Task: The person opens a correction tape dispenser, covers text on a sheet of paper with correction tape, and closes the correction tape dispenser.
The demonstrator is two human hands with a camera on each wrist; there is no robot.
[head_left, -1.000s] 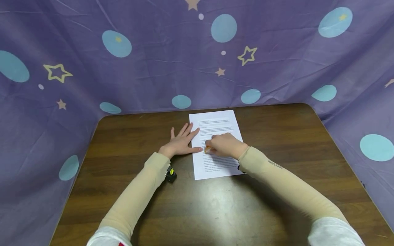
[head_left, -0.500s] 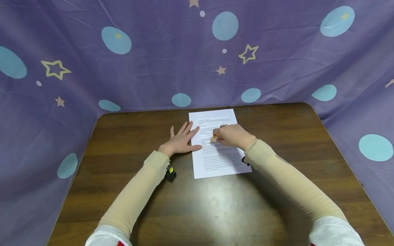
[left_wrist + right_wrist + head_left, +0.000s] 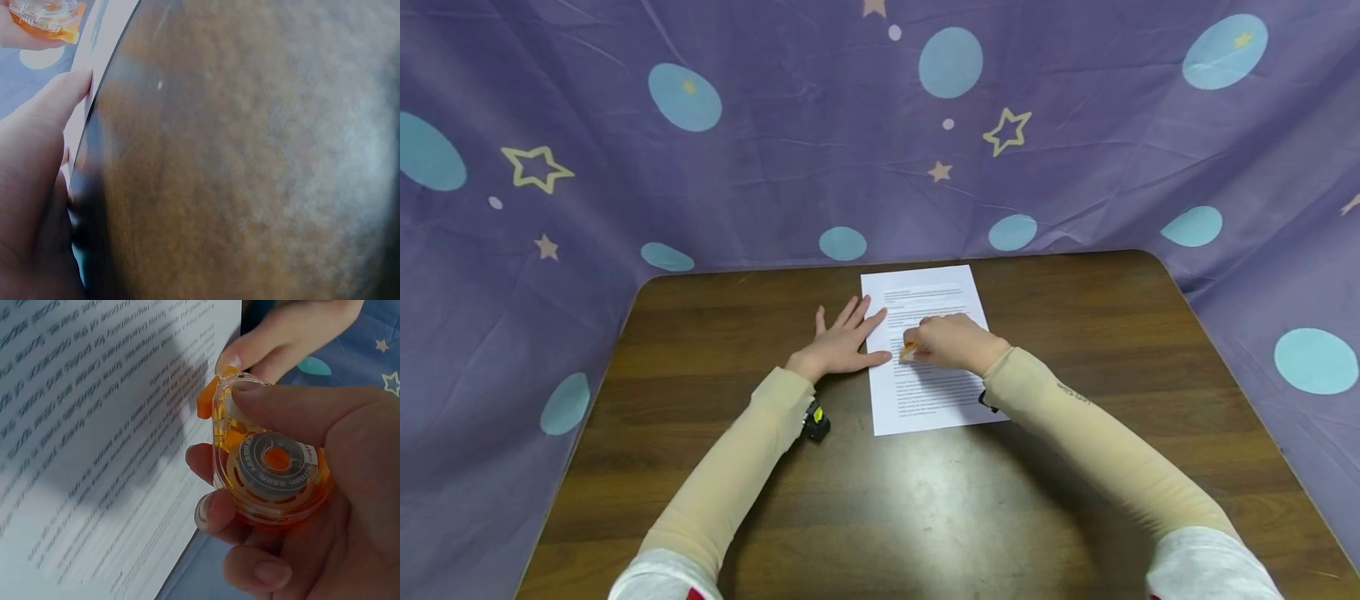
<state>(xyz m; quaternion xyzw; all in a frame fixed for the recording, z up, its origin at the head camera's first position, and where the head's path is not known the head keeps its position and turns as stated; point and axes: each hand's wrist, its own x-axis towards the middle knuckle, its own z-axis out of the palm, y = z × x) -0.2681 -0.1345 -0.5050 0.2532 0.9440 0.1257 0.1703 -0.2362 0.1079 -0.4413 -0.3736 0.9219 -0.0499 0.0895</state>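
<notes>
Apparently the step in hand, on the wide wooden table (image 3: 880,517), is working a tape dispenser (image 3: 306,509) along the printed text (image 3: 119,394). The white sheet of paper (image 3: 886,408) lies flat, its left margin under the tips of the left thumb and forefinger; the left hand (image 3: 838,347) has its fingers straight and spread, the little finger out over bare wood. The right hand (image 3: 957,342) is curled round the tape dispenser, thumb across its case and the other fingers bent behind, placing it above the text just beside the left thumb's tip. I'd judge the next move calls for even pressure and a straight pull away from that thumb, the spread fingers stopping any slip. As for looks, the dispenser has a rounded clear case with orange parts, a grey reel (image 3: 255,478) just below the right thumb, ringed with small lettering, an orange hub (image 3: 277,459) and a little orange flap (image 3: 205,403) at the front; whether its tip touches the page I can't tell.
</notes>
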